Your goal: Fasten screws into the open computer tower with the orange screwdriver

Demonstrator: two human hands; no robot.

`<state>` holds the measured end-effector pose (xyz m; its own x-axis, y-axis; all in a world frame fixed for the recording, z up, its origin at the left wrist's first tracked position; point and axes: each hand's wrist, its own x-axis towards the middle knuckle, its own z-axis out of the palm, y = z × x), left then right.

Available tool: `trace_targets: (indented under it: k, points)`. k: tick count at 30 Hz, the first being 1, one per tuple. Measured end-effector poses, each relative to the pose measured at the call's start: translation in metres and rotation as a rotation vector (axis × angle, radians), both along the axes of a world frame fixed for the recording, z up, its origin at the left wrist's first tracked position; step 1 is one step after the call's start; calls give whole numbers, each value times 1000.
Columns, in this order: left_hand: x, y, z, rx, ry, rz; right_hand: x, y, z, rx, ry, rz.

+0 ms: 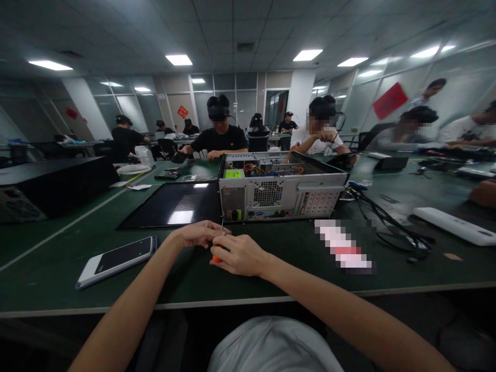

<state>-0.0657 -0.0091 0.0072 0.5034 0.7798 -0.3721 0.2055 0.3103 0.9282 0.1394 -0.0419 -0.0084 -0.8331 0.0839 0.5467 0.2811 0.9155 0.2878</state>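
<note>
My right hand [240, 254] is closed around the orange handle of a small screwdriver [217, 256], whose thin metal shaft [222, 226] points up toward the computer case. My left hand [198, 233] sits just left of it, fingers curled, touching the screwdriver near the shaft. Both hands rest on the green table [58, 268] just in front of the open desktop computer case [277, 188], which lies with its rear ports facing me.
The case's black side panel [174, 205] lies flat to its left. A white-edged phone [118, 259] lies at the near left. Black cables [391, 227] and a white power strip [453, 226] sit right. Other people work across the table.
</note>
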Motion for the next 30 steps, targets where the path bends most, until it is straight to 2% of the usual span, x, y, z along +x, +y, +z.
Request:
trace_targets:
  k: [5,9,13,23,30]
  points:
    - [0,0,2,-19,16,0,2,2,-5,-88,-23,-1]
    - [2,2,-1,-12,17,39,7,-1,-3,-76,-28,58]
    - [3,3,-3,16,39,65,6,-1,-5,-68,-28,54]
    - [1,-2,6,11,59,-44,-1,1,-5,-72,-45,-52]
    - [4,0,2,-3,34,34,1,-5,-1,-97,-50,7]
